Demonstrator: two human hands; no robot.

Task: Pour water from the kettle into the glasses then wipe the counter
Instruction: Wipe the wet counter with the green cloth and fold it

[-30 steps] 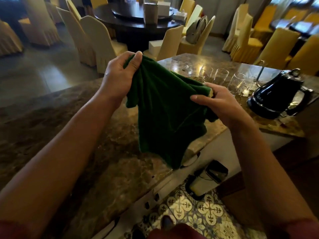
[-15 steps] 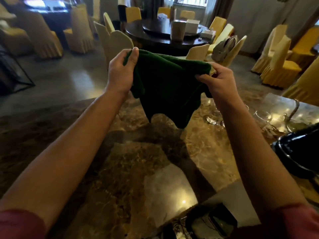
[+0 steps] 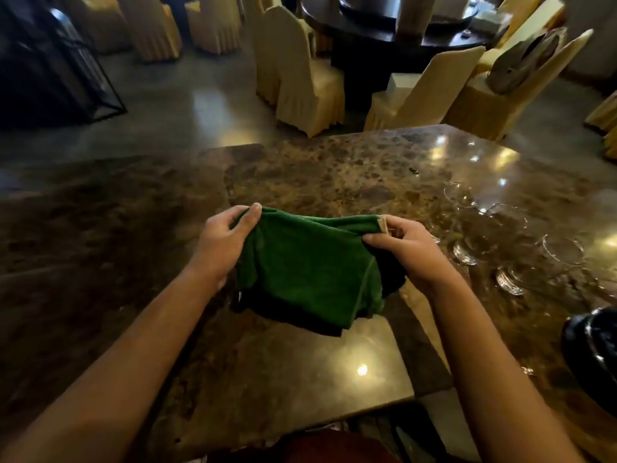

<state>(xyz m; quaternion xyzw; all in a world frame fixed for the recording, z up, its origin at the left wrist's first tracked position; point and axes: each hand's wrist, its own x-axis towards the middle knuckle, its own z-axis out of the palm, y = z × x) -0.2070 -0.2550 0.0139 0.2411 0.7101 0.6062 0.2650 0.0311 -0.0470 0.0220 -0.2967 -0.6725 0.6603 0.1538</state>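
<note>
I hold a green cloth (image 3: 310,269) stretched between both hands, low over the brown marble counter (image 3: 300,362). My left hand (image 3: 223,242) pinches its left top corner and my right hand (image 3: 407,248) pinches its right top corner. The cloth's lower edge hangs down and seems to touch the counter. Several clear glasses (image 3: 484,235) stand on the counter to the right of my right hand. The black kettle (image 3: 594,349) sits at the right edge of the view, only partly seen.
Beyond the counter's far edge are covered chairs (image 3: 300,78) and a dark round dining table (image 3: 384,31). A dark rack (image 3: 50,68) stands at the far left. The counter's near edge runs just in front of my body.
Both hands have brought the green cloth down from chest height to just above the counter. The view has tilted downward, and the cloth hangs more folded than before.
</note>
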